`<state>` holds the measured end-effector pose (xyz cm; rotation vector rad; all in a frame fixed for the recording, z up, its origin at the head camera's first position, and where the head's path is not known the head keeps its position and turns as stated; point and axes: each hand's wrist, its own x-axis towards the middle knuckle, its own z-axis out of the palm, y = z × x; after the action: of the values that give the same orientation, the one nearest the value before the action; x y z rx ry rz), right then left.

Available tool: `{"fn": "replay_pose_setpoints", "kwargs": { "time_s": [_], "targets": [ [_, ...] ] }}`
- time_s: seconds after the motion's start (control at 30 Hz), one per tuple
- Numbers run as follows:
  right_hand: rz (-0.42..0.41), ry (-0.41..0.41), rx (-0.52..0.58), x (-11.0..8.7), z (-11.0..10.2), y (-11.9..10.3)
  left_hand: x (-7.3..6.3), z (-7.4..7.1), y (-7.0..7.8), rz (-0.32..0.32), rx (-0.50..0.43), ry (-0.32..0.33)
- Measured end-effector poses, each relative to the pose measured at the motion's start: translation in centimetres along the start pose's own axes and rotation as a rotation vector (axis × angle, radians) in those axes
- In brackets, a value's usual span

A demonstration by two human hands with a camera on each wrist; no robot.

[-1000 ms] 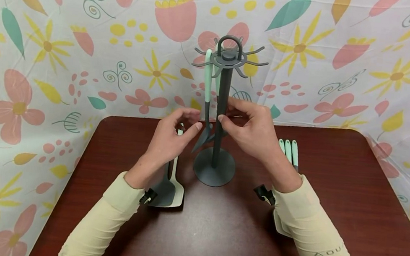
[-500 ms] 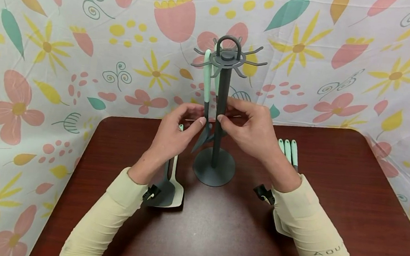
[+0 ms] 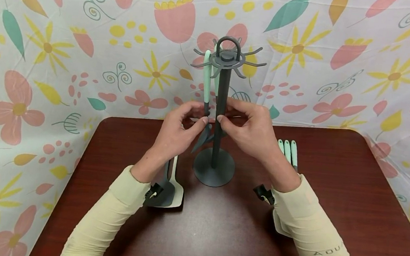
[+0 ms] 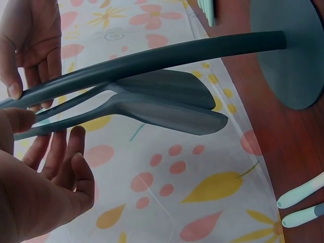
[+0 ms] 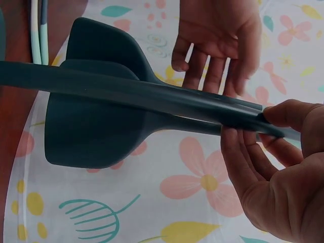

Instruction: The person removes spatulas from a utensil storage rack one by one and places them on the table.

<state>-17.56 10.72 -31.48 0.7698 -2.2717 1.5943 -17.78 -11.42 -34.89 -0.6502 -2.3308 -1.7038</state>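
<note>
A dark grey utensil stand (image 3: 221, 104) with a ring of hooks on top rises from a round base (image 3: 213, 175). From its left side hangs a spatula (image 3: 207, 82) with a mint handle and dark shaft; another spatula (image 4: 167, 86) hangs behind it. My left hand (image 3: 176, 129) pinches the front spatula's shaft just below the handle, its fingers under the shaft in the left wrist view. My right hand (image 3: 252, 127) grips the stand's pole, thumb on the near side and fingers behind. In the right wrist view the pole partly covers the broad spatula head (image 5: 96, 142).
Left of the base, a dark spatula (image 3: 163, 195) and a cream one (image 3: 178, 194) lie on the brown table (image 3: 192, 236). Three mint handles (image 3: 287, 148) show beyond my right wrist, with a pale utensil head (image 3: 280, 225) partly under the sleeve. A floral cloth (image 3: 124, 38) hangs behind.
My left hand has moved right, from beside the hanging spatula to its shaft, and now pinches it. My right hand stays on the pole.
</note>
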Motion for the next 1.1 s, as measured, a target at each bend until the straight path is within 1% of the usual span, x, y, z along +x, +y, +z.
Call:
{"fn": "replay_pose_setpoints", "kwargs": {
  "time_s": [0.2,0.43,0.73,1.1],
  "targets": [
    [0.009,-0.004,-0.002,0.02,0.07,0.10,0.09,0.04,-0.17,0.024,0.033,0.019],
    [0.011,-0.001,0.006,0.03,0.11,0.09,0.15,0.04,-0.27,0.064,0.043,0.029],
    [0.011,-0.001,0.008,0.09,0.16,0.11,0.00,-0.03,-0.22,0.068,0.081,0.048],
    [0.021,-0.001,0.005,0.01,0.05,0.00,0.06,-0.11,-0.12,0.069,0.069,0.039]
  ]
}}
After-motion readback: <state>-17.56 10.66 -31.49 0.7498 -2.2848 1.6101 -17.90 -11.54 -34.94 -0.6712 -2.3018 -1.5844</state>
